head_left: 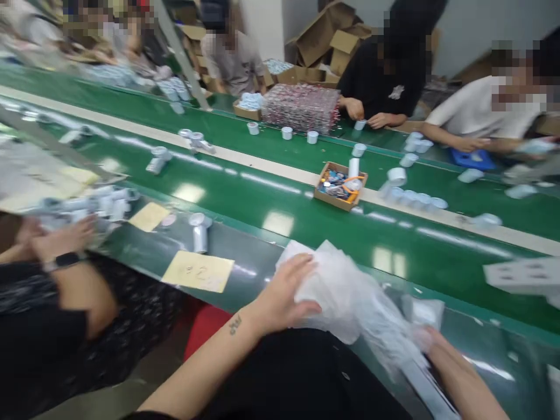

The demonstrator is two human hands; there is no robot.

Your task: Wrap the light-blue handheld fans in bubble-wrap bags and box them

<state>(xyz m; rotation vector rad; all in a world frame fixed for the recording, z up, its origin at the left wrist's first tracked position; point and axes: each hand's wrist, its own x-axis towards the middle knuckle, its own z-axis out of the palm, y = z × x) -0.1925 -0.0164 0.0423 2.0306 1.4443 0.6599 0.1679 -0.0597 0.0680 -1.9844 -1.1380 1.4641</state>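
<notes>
My left hand (286,294) is spread, thumb standing away from the fingers, and rests on the white bags (336,286). They lie bunched across the near edge of the bench (144,248), their far corner reaching towards the green belt (236,201). My right hand (433,341) is at the other end of the bags, blurred; I cannot tell whether it pinches them or only touches them. Just beyond it, on the bench, lies a small clear bag (424,312), and a pale strip (424,382) runs below it past the near edge.

Left of my left hand, a yellow paper (199,271) lies along the bench's near edge. Behind that, towards the belt, a white tube (200,236) stands near a smaller yellow card (149,217). Further left, a co-worker's hands (65,236) are at a heap of white parts (109,204) on the bench.

On the white strip (271,167) running along the middle of the belt sits an open box (335,200) of small items, with something orange in it. Near the belt's far edge, a person in black (371,76) has both hands at a cup (359,125).
</notes>
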